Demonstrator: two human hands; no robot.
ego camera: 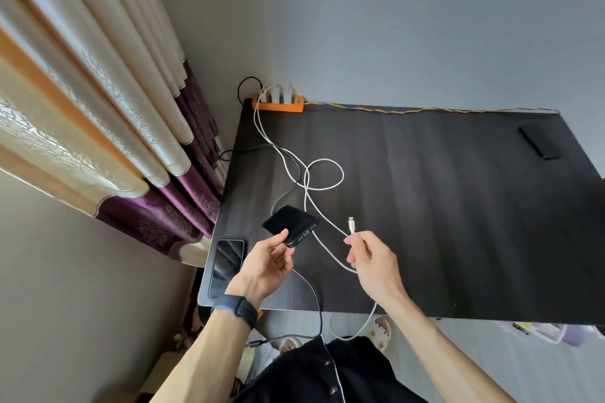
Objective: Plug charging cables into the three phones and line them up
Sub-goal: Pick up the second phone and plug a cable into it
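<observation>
My left hand (pixel 268 263) holds a black phone (pixel 288 223) above the dark table (pixel 442 206), its port end turned toward the right. My right hand (pixel 370 258) pinches a white charging cable (pixel 324 170) just below its plug (pixel 351 224), which points up, a short gap from the phone. A second phone (pixel 226 267) lies screen-up at the table's near left corner. A third black phone (pixel 538 142) lies at the far right. A grey cable (pixel 312 291) runs off the front edge.
An orange power strip (pixel 278 104) with white chargers sits at the table's back left corner, with a yellow-blue cord (pixel 425 109) along the back edge. Curtains (pixel 98 108) hang on the left. Slippers and small items lie on the floor below the front edge.
</observation>
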